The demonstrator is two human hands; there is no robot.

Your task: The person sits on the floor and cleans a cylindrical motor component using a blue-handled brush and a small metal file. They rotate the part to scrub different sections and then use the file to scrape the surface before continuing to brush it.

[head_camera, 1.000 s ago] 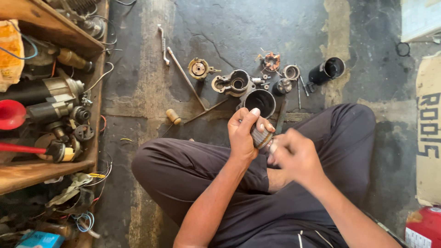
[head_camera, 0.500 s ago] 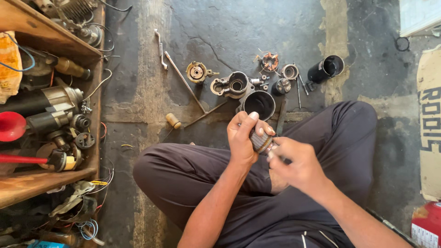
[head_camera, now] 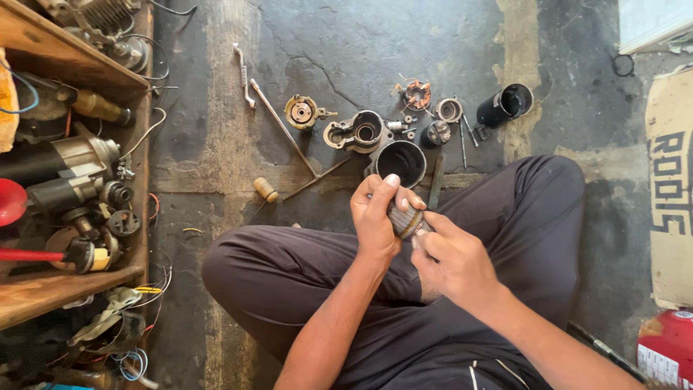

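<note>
Cross-legged on a cracked concrete floor (head_camera: 404,43), a person is being seen from above as a small ribbed metal cylinder (head_camera: 405,220) is being held over the lap. The cylinder is being clamped by the left hand (head_camera: 377,217), with the thumb stretched up along its far side and the fingers wrapped behind it. Its long axis is lying on a slant, the copper-banded end pointing down and to the right, toward the right hand (head_camera: 455,260). That end is being pinched between the closed fingertips of the right hand. The other end is being hidden by the left palm.

Just beyond the hands, loose parts are being left spread on the floor: a black open can (head_camera: 401,160) standing mouth up, a grey cast housing (head_camera: 357,132), a round brass-coloured disc (head_camera: 302,112), a copper-wound ring (head_camera: 417,94), and a black tube (head_camera: 504,105) lying on its side with its mouth facing right. A long thin rod (head_camera: 283,128) is lying slantwise beside them. At the left edge, a wooden shelf (head_camera: 43,296) is being crowded with old motors.
</note>
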